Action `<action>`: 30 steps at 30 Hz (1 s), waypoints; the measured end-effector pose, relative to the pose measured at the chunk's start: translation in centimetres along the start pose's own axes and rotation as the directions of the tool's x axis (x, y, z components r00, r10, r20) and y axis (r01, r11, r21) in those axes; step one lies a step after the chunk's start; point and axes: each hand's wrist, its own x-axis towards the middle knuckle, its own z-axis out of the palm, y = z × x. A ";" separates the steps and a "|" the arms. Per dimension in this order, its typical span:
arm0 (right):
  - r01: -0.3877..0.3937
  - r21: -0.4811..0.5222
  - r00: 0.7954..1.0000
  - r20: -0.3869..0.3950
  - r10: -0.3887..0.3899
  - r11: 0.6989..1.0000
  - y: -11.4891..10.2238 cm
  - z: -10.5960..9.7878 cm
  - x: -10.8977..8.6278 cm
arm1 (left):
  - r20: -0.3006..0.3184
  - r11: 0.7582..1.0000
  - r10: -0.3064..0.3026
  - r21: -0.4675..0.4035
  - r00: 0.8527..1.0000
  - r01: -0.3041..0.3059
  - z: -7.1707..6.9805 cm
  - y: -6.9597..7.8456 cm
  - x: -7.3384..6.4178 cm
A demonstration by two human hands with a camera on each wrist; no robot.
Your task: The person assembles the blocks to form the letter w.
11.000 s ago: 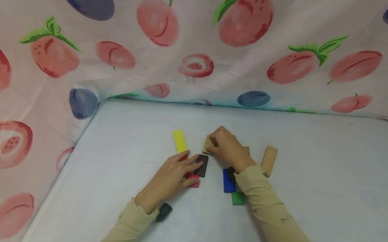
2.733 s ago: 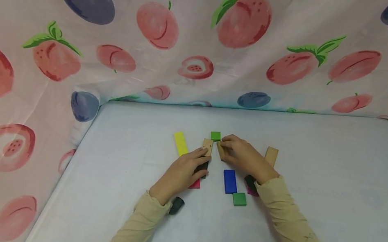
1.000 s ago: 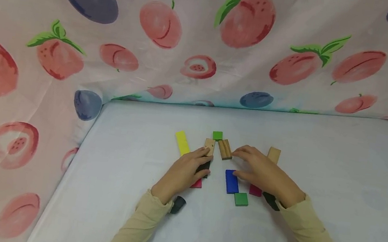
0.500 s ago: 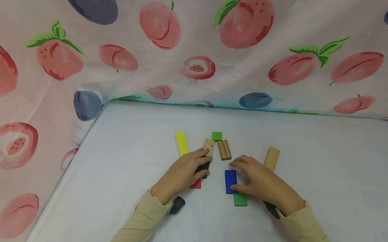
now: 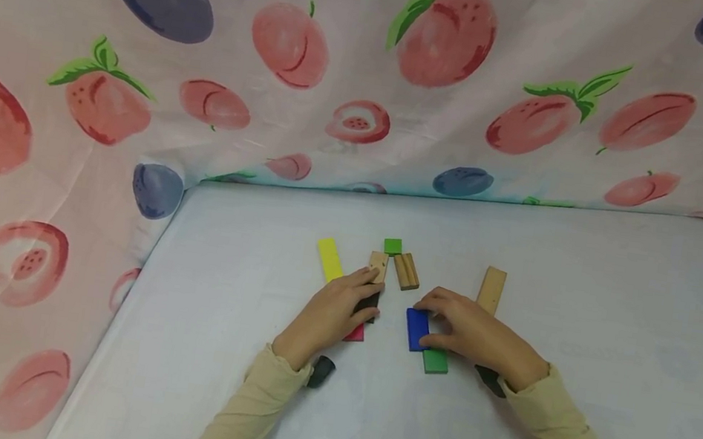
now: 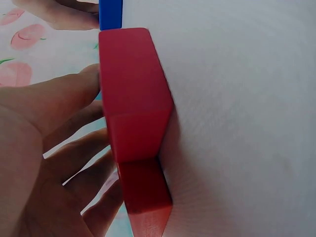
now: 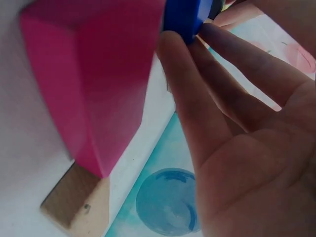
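Observation:
My right hand (image 5: pixel 477 331) pinches the blue block (image 5: pixel 416 330), thumb at its near end and fingertips at its far end. In the right wrist view a magenta block (image 7: pixel 94 84) stands beside the thumb; from the head it is hidden under the hand. My left hand (image 5: pixel 331 314) rests with its fingers extended over the black block (image 5: pixel 369 308) and the near end of a pale wooden block (image 5: pixel 378 261). Two red blocks (image 6: pixel 136 74) lie alongside that hand in the left wrist view. A dark green block (image 5: pixel 435 363) adjoins the blue one's near corner.
A light green block (image 5: pixel 393 245) lies beyond the pale block, with two narrow wooden pieces (image 5: pixel 407 272) side by side near it. A yellow block (image 5: pixel 329 258) is at the left and a long wooden block (image 5: pixel 491 290) at the right. Fruit-print cloth (image 5: pixel 358 78) rises behind the table.
A light green block and two narrow wooden pieces have come to lie by the pale block. My right hand has left those pieces, moved nearer and closed its fingertips on the blue block.

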 end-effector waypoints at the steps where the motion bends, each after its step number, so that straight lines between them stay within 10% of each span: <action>1: -0.003 0.001 1.000 0.002 0.003 1.000 0.0 0.0 0.0 | -0.002 1.000 0.003 0.001 1.000 -0.003 0.0 0.0 0.0; 30: 0.015 -0.108 1.000 0.026 -0.012 0.994 -0.7 -0.3 0.7 | 0.002 1.000 0.000 -0.013 1.000 0.000 -0.1 0.1 0.0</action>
